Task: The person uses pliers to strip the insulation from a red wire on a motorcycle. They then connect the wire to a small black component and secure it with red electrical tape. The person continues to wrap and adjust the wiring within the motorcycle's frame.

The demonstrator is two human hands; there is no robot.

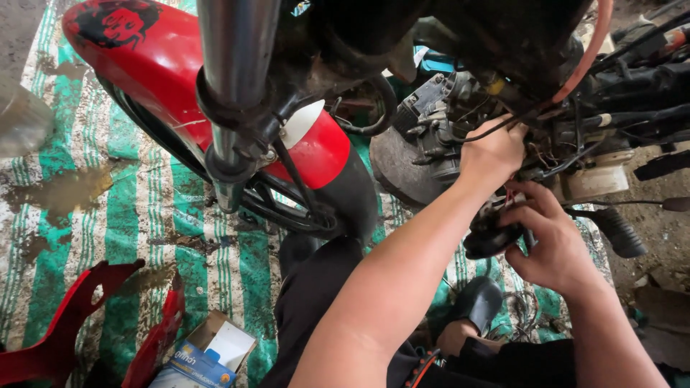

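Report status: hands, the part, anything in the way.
Left hand up in engine wiring. Right hand touching round black part. Cables crowd both.

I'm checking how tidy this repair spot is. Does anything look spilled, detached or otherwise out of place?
Yes. Brown muddy puddles stain the green striped tarp. Red fairing panels lie detached on it beside an open cardboard box. Loose wires hang exposed where the left hand and right hand work.

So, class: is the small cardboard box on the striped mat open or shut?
Open. The cardboard box lies with its top flaps folded back, showing a pale inside. What it holds cannot be told.
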